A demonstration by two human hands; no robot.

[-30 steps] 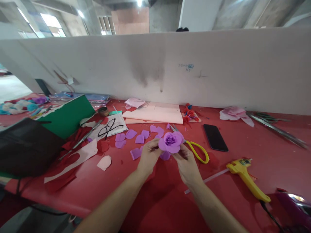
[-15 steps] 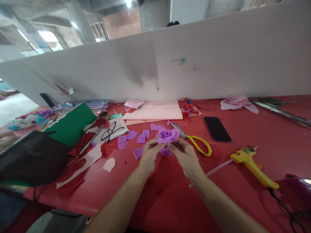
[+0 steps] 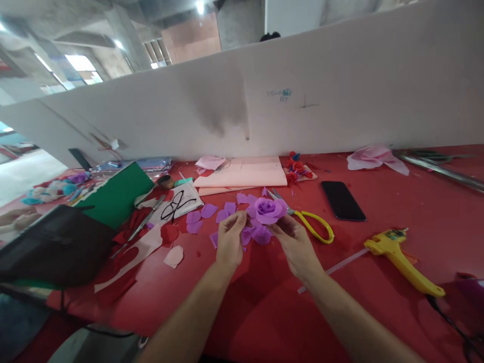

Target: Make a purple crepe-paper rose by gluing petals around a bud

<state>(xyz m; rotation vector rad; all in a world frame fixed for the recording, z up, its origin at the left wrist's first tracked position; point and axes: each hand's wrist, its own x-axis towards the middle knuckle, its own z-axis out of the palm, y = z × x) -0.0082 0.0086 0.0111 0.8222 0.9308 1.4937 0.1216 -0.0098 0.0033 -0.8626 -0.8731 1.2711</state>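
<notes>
A purple paper rose (image 3: 266,209) is up in front of me over the table, its layered bloom tilted towards me. My right hand (image 3: 297,242) is closed on its underside, the fingertips partly hidden by the petals. At the rose's left edge, my left hand (image 3: 231,239) pinches an outer petal between thumb and fingers. Loose purple petals (image 3: 208,210) lie on the table behind and below the hands. Just behind the right hand rest scissors with yellow handles (image 3: 316,227).
On the red table (image 3: 260,312), a yellow glue gun (image 3: 403,259) and black phone (image 3: 343,200) lie right. Pink paper sheets (image 3: 242,172) and small red flowers (image 3: 298,167) are at the back. Left are eyeglasses (image 3: 177,205), a dark bag (image 3: 56,244) and paper scraps (image 3: 132,254).
The rose has tilted so its bloom faces me more, and it has shifted slightly right. My left hand has moved from beneath it to its left edge, and the hands are farther apart.
</notes>
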